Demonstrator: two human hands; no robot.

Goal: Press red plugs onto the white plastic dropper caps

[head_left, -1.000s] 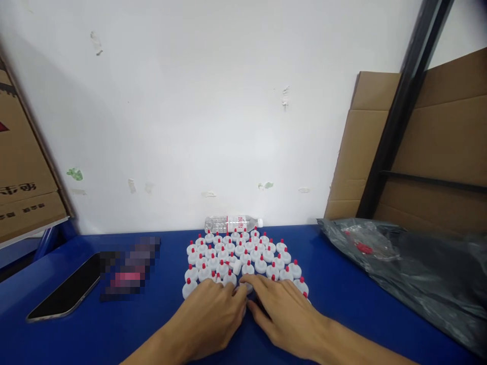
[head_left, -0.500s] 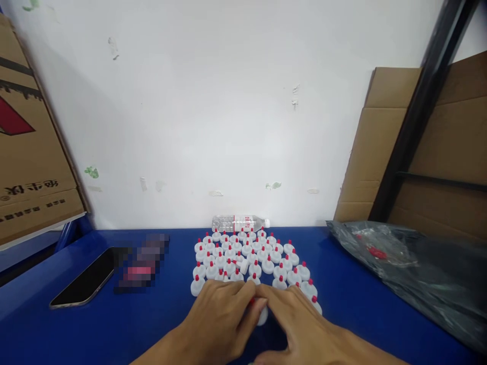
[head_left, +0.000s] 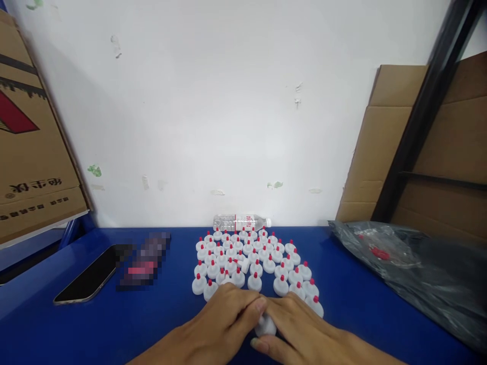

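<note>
Close to me at the table's front, a round white nozzle cap (head_left: 265, 326) sits between my two hands. My left hand (head_left: 224, 319) is closed, its thumb and index finger at the top of this cap, where any red tip is covered. My right hand (head_left: 300, 324) curls round the cap's right side, thumb below and fingers against those of the left. Just beyond my hands stand several similar white nozzle caps (head_left: 254, 282) with red tips. One white cap (head_left: 244, 264) among them lies tipped on its side.
A clear plastic bottle (head_left: 243, 222) lies along the wall behind the caps. To the left are a phone (head_left: 89, 276) and a blurred-out packet (head_left: 146, 258). Grey plastic sheeting (head_left: 411, 284) with a clear bag of red pieces (head_left: 380, 252) covers the right side. Cardboard (head_left: 376, 147) leans there.
My hands have shifted slightly down and drawn closer round the white nozzle cap. My right thumb has come in under it. The whole view has moved a little.
</note>
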